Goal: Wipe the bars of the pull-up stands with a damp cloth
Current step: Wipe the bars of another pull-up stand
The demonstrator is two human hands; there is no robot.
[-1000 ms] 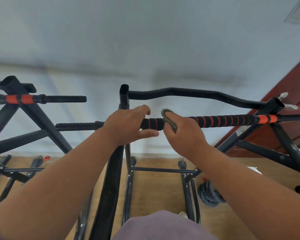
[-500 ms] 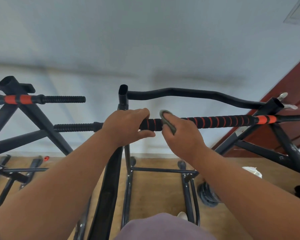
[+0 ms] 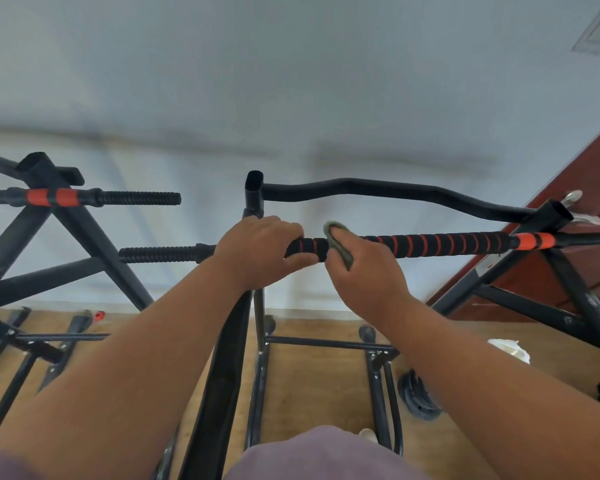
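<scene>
Here the cloth (image 3: 338, 244) sits between right-hand fingers (image 3: 347, 237) and bar (image 3: 440, 244).

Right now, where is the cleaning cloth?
In the head view, just right of centre: the grey-green cloth is wrapped on the black-and-orange padded bar, gripped by the right hand, close beside the left hand holding the same bar.

Soft, even, fairly bright light fills the frame with no glare and only faint blurred shadows across the pale wall (image 3: 291, 98) in the middle band, while wide-angle distortion bends straight lines toward the left and right edges, and the lower edge is soft and out of focus.
</scene>
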